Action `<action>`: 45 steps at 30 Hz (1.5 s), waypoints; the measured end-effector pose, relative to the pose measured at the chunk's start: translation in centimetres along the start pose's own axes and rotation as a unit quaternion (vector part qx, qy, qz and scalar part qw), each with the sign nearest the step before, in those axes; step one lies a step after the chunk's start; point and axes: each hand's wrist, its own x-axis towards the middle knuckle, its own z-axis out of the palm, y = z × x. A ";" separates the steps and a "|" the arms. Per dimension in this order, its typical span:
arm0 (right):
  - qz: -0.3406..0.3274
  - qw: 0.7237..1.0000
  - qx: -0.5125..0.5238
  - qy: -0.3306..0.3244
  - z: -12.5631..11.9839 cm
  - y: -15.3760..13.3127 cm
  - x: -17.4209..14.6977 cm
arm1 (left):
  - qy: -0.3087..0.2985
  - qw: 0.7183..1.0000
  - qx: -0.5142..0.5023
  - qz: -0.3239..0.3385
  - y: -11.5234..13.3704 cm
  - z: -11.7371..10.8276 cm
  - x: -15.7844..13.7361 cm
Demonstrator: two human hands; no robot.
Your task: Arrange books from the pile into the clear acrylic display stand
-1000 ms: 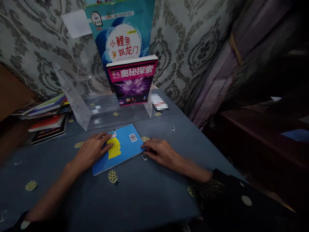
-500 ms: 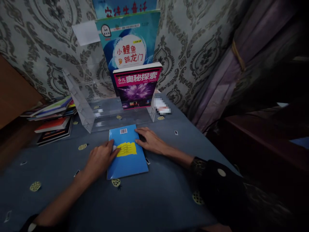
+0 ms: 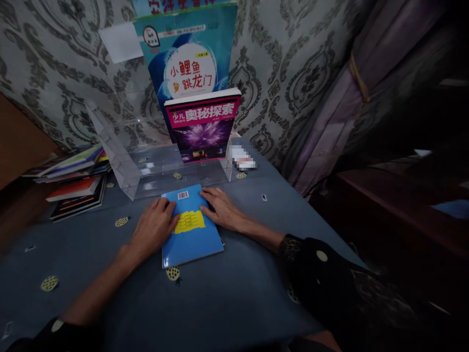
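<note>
A blue book (image 3: 190, 244), back cover up with a barcode and a yellow text patch, is on the table in front of me. My left hand (image 3: 156, 222) grips its left edge, the thumb lying on the cover beside the yellow patch. At the right edge, my right hand (image 3: 219, 208) holds the book near its upper corner, thumb and forefinger on the cover. The other fingers of that hand are partly hidden. Just beyond the book is a clear acrylic stand (image 3: 128, 171), with a magenta and purple book (image 3: 205, 134) propped upright in its front tier.
Behind that book stand a teal book (image 3: 190, 68) and another blue one (image 3: 176, 6) higher up. Several books are piled in a stack (image 3: 78, 188) at the left. A blurred white item (image 3: 244, 159) lies right of the stand. A tied curtain (image 3: 330, 117) hangs at the right.
My left hand has slid up the book's left edge towards its upper corner. My right hand stays at the right edge. The view has shifted slightly.
</note>
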 end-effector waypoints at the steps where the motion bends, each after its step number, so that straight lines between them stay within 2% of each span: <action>1: -0.002 1.000 -0.005 0.001 0.0 0.0 0.0 | 0.004 1.000 -0.016 0.006 -0.1 0.3 0.4; 9: -0.015 1.000 -0.009 0.017 0.4 0.1 -0.4 | 0.045 0.993 -0.096 0.048 0.4 2.4 4.0; 18: -0.019 1.000 0.004 0.024 0.5 0.0 -0.8 | 0.034 0.984 -0.119 0.128 0.8 3.3 7.3; 35: -0.020 0.999 0.025 0.007 -0.1 -0.6 -3.7 | 0.050 0.971 -0.173 0.158 0.2 3.7 7.2; 45: -0.022 0.999 0.044 0.013 -0.2 -0.6 -4.4 | 0.027 0.966 -0.188 0.176 1.1 2.7 5.7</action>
